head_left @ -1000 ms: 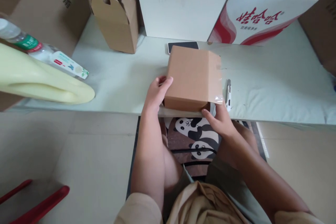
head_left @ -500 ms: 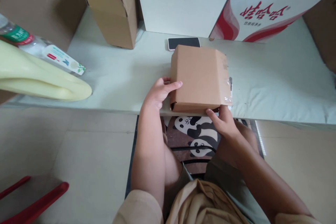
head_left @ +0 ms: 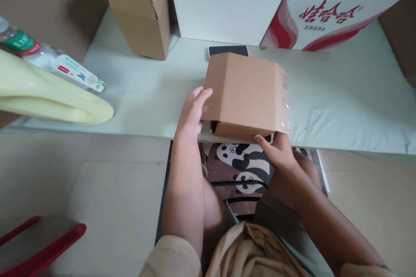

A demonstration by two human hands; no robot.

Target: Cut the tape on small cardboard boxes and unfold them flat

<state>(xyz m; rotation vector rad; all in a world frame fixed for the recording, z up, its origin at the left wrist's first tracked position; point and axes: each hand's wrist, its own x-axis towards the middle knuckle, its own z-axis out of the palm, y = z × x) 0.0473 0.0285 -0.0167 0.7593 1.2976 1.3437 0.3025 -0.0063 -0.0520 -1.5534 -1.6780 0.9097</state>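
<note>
A small brown cardboard box [head_left: 250, 91] sits at the front edge of the cloth-covered table, its top flaps raised outward on both sides. My left hand [head_left: 194, 110] grips the left flap, thumb on top and the other fingers mostly out of sight. At the near right corner, my right hand [head_left: 276, 149] holds the box, its thumb against the front side and its fingers hidden under the right flap. Clear tape shines on that right flap. Behind the box, partly covered by it, lies a phone [head_left: 227, 50] with a dark screen.
A tall open carton [head_left: 139, 21] stands at the back left, beside a white box [head_left: 227, 4] and a red-and-white carton [head_left: 328, 17]. At the left lie a plastic bottle [head_left: 24, 45] and a pale yellow curved object [head_left: 55, 95]. Below is a panda-printed surface [head_left: 250, 169].
The left flap has swung up and outward to the left, with my left hand now on it. The right flap also sits higher. My right hand has barely moved.
</note>
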